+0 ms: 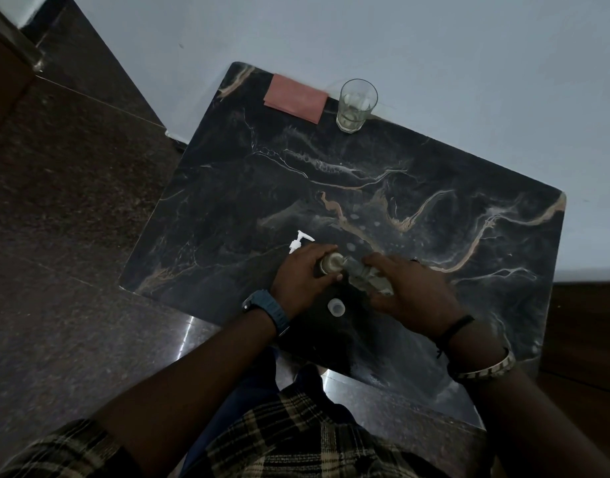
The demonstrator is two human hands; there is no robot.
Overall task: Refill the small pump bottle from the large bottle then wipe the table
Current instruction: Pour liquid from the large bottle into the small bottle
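2 bottles are sitting near the front edge: 1 small pump bottle (330, 263) and 1 large bottle (367, 276). 1 white pump head (299, 240) and 1 white cap (337, 307) are lying loose. 1 drinking glass (355, 105) and 1 pink cloth (295, 98) are resting at the back of 1 marble table (434, 208).

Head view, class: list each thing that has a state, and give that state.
Small pump bottle: upright, open, gripped by left hand.
Large clear bottle: tipped to it, held by right hand.
White pump head: off, lying on table.
White cap: off.
Pink cloth: folded.
Drinking glass: upright.
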